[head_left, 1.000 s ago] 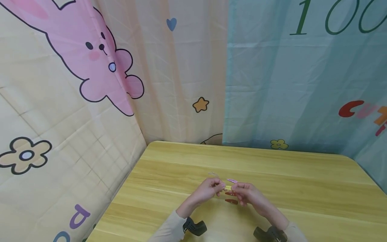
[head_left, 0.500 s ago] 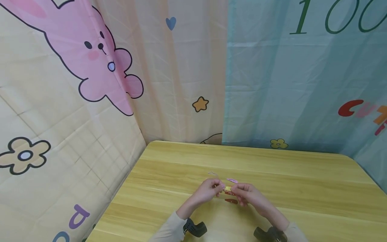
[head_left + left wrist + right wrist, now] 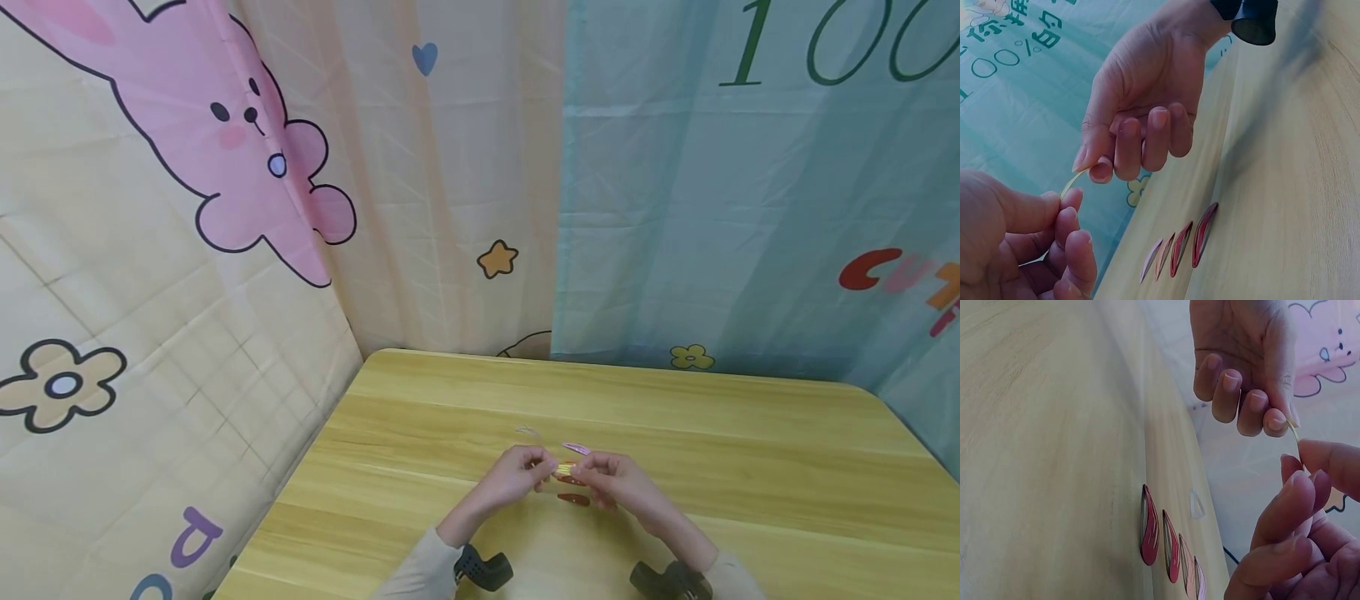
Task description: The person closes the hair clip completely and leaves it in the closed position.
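Observation:
A thin yellow hair clip [image 3: 564, 470] is stretched between both hands above the table. My left hand [image 3: 516, 471] pinches one end with thumb and forefinger, and my right hand [image 3: 613, 478] pinches the other. From the left wrist, the yellow clip looks slightly bowed, seen edge-on. Beneath the hands lies a row of snap hair clips: a dark red one [image 3: 1205, 235], another red one [image 3: 1171, 547], a salmon-pink one [image 3: 1164, 255] and a purple one [image 3: 576, 448]. A whitish clip [image 3: 1197, 505] lies apart from that row.
The wooden table [image 3: 420, 400] spreads around the hands. Printed curtains [image 3: 450, 167] hang behind it and along its left side. Dark wrist-worn devices [image 3: 487, 568] sit on both forearms.
Both hands keep their pinch on the yellow hair clip. The clip has tilted slightly, with its flat face showing more; the clips on the table stay put.

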A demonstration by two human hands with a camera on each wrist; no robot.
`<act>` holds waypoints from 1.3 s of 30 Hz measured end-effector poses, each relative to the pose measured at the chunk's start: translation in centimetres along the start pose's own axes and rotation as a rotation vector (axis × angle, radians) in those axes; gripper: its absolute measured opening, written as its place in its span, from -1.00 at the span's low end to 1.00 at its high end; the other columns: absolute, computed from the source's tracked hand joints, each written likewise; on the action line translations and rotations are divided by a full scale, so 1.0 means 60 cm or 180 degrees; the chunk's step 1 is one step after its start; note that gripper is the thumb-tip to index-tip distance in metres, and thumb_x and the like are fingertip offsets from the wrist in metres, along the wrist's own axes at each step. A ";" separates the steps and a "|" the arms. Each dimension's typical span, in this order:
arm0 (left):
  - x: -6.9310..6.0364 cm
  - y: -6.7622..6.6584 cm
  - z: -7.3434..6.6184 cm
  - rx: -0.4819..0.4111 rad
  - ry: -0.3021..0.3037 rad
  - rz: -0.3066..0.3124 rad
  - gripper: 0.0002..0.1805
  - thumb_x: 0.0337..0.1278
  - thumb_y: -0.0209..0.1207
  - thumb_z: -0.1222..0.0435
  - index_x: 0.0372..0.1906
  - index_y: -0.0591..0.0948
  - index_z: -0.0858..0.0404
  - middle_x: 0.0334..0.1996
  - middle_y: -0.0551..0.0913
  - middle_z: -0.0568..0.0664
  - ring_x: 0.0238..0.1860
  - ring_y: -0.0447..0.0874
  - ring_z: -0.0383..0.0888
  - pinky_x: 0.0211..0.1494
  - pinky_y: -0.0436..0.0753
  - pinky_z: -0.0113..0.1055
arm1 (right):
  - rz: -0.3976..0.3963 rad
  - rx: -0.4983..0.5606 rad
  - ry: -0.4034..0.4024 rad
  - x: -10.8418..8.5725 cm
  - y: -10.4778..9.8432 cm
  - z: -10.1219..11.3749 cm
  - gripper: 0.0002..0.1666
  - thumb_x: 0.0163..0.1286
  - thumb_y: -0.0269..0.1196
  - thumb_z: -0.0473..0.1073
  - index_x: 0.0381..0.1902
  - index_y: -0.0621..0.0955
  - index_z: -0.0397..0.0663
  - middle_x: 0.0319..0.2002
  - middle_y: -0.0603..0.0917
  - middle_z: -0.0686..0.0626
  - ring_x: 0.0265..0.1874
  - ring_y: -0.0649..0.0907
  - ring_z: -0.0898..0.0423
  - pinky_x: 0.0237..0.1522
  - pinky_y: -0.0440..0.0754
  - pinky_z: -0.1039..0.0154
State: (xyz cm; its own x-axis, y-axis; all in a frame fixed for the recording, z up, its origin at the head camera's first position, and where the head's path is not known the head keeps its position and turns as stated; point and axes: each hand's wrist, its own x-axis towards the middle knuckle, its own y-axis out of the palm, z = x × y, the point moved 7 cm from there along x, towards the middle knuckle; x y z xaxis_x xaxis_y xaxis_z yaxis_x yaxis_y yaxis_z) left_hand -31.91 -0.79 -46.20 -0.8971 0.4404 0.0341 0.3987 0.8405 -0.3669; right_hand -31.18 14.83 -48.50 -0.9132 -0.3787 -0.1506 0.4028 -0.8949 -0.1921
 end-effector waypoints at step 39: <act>-0.020 -0.016 0.022 0.0830 0.0136 -0.0204 -0.81 0.28 0.14 0.19 -0.42 0.66 0.14 -0.51 0.60 -0.16 -0.58 0.45 -0.32 -0.54 0.45 -0.42 | -0.0491 -0.0244 -0.0080 0.059 -0.065 -0.005 -0.67 0.42 0.13 -0.13 -0.16 0.59 -0.37 -0.70 0.42 0.02 -0.69 0.39 0.16 -0.62 0.34 0.33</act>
State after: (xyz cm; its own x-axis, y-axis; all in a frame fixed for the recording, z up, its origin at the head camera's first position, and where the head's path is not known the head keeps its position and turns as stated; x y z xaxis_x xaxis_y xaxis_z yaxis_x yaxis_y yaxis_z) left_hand -31.46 -2.54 -47.09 -0.9079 0.4066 0.1021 0.2740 0.7599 -0.5894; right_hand -35.99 17.06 -48.55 -0.9654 -0.2450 -0.0894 0.2605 -0.9226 -0.2846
